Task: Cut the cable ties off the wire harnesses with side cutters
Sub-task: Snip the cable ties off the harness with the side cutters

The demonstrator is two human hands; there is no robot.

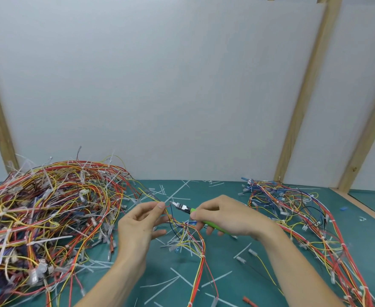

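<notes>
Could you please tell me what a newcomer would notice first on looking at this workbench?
First, the big tangled heap of wire harnesses in red, yellow and white, filling the left of the green mat, with a smaller bundle on the right. Between them, the left hand pinches a few wires while the right hand holds green-handled side cutters pointed at them. Cut white cable ties litter the mat.

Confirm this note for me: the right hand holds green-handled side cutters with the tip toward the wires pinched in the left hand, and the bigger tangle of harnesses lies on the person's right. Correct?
Not quite. The head view shows the bigger tangle of harnesses on the person's left; the smaller pile lies on the right. The rest holds: the right hand holds the green-handled side cutters, tip toward the wires pinched in the left hand.
</notes>
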